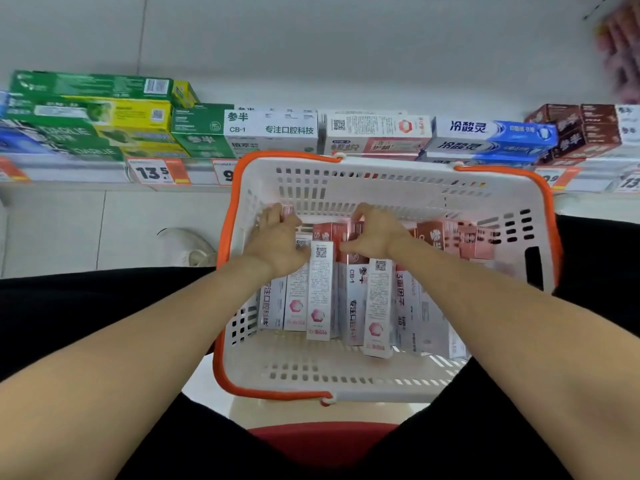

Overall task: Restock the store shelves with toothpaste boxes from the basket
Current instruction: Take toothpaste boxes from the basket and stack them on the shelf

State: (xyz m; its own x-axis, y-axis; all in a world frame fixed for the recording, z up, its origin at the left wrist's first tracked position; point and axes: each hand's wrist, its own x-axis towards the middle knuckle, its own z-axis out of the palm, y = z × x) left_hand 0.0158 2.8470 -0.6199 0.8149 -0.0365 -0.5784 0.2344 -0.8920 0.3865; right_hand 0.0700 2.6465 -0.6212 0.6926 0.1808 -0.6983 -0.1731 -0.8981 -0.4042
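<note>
Both hands are seen inside the white plastic basket with orange rim (231,216). Left hand (277,242) and right hand (372,233) each grip white-and-pink toothpaste boxes (320,289). Many boxes are left unshelved; the shelf (86,173) already looks well stocked.

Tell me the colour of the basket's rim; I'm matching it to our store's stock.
Orange, on a white basket; its rim shows clearly in the head view.

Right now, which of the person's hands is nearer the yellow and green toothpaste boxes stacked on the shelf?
Left. The left hand lies in the white basket, on the side below the yellow and green toothpaste boxes; the right hand lies farther right, mid-basket.
</note>
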